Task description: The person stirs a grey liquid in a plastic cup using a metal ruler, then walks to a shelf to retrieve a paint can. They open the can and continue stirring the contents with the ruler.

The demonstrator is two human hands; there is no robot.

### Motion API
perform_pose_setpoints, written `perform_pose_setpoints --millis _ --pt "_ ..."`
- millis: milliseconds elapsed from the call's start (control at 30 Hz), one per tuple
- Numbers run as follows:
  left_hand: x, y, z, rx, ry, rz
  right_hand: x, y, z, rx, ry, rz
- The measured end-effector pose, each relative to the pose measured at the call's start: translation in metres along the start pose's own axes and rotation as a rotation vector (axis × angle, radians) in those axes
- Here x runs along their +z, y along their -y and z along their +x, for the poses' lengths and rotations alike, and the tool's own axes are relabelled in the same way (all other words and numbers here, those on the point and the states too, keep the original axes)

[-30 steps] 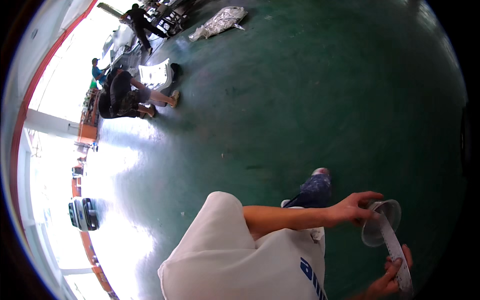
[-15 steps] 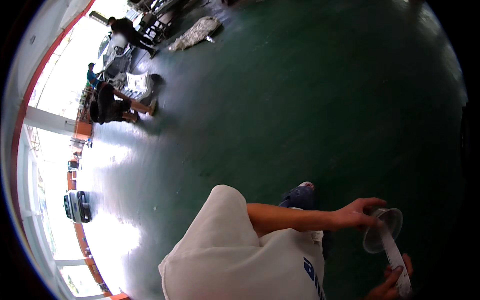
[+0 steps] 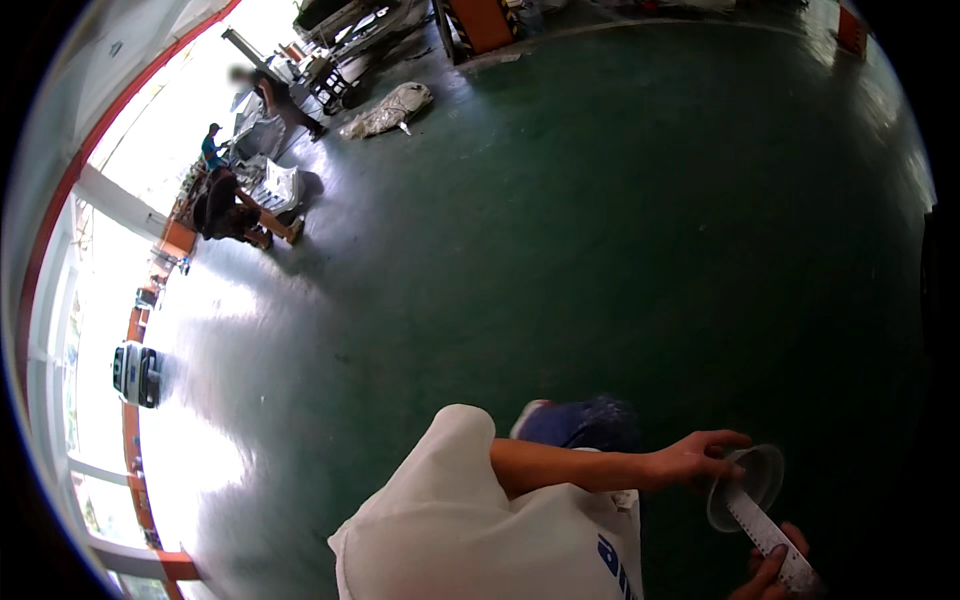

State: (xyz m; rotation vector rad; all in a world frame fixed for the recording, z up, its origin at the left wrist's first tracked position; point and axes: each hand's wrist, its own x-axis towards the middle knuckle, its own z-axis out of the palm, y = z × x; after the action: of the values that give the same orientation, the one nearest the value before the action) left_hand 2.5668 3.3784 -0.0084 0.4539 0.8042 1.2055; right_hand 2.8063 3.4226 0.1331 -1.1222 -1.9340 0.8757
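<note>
My left hand (image 3: 692, 460), at the end of a bare forearm and a white sleeve, grips a clear plastic cup (image 3: 768, 478) by its side; the cup is tilted. In my right hand (image 3: 772, 578), at the lower right edge, is a flat white ruler (image 3: 757, 522) with marks along it. The ruler's far end reaches into the cup. Whether anything is in the cup, I cannot make out. Part of my right hand lies in the dark rim of the picture.
Around me spreads a glossy green floor (image 3: 560, 220). Beyond it, at the far left, people (image 3: 285, 105) work by car parts. A wrapped bundle (image 3: 390, 110) lies on the floor. A car (image 3: 135, 375) stands at the left, an orange post (image 3: 485, 25) at the back.
The view has shifted, bringing in more of the back of the hall. My leg in blue now shows further forward and left. Both hands keep their hold on cup and ruler.
</note>
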Motion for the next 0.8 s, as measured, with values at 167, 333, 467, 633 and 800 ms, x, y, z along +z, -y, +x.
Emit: perform_pose_setpoints --millis 167,333,467,633,800 --pt "0.077 -0.011 0.171 0.024 0.011 -0.031 -0.1 -0.097 0.135 -0.062 -0.004 -0.052" --pt "0.134 -0.021 0.36 0.013 0.08 0.001 -0.188 -0.2 0.262 -0.033 -0.024 -0.055" --pt "0.207 -0.047 0.521 -0.093 0.163 0.008 -0.276 -0.275 0.362 0.203 -0.085 -0.12" --pt "0.314 -0.088 0.695 -0.235 0.152 0.204 -0.358 -0.344 0.491 0.099 -0.374 -0.043" --pt "0.417 -0.056 0.889 -0.306 0.217 0.194 -0.486 -0.459 0.582 0.064 -0.356 0.002"
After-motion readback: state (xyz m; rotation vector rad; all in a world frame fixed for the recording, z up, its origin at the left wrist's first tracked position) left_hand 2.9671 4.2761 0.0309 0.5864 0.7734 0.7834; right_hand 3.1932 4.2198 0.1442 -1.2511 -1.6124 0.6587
